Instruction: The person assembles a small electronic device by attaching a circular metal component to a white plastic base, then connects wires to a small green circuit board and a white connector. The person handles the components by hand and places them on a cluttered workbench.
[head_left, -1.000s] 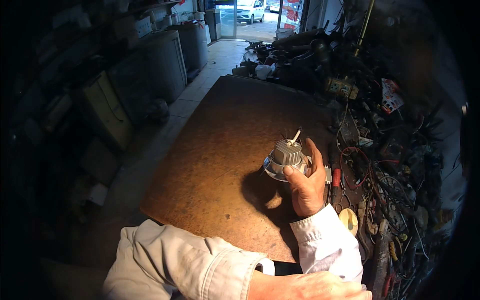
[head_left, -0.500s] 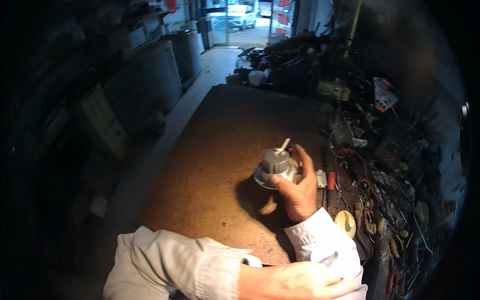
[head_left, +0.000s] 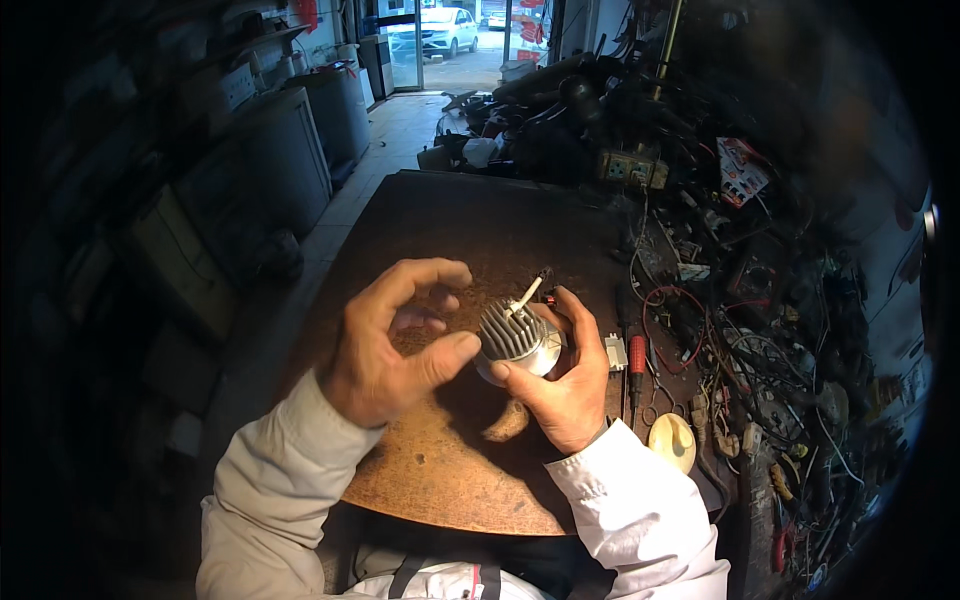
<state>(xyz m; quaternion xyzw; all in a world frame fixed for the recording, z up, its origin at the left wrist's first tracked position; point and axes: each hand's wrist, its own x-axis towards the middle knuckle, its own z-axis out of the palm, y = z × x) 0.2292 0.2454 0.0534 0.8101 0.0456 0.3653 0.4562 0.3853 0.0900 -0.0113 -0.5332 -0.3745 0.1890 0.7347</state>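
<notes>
"Pinching what, the bare right hand (head_left: 568, 392)?"
"A round, finned, silver metal housing (head_left: 512, 335), by its rim, above the brown tabletop (head_left: 450, 490)."
"The bare left hand (head_left: 385, 350)?"
"Spread, just beside it at nine o'clock."

This is a repair workshop — a worn, stained desk (head_left: 470, 490), a red-handled tool (head_left: 637, 356), tangled wires (head_left: 758, 352) and a dark heap of parts (head_left: 578, 105) show it.

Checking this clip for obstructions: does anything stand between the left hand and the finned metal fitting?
Nothing visible does: the left hand is open just left of the finned metal fitting. The right hand holds it from the right, and the white cable rises from its top, outside that gap.
</notes>
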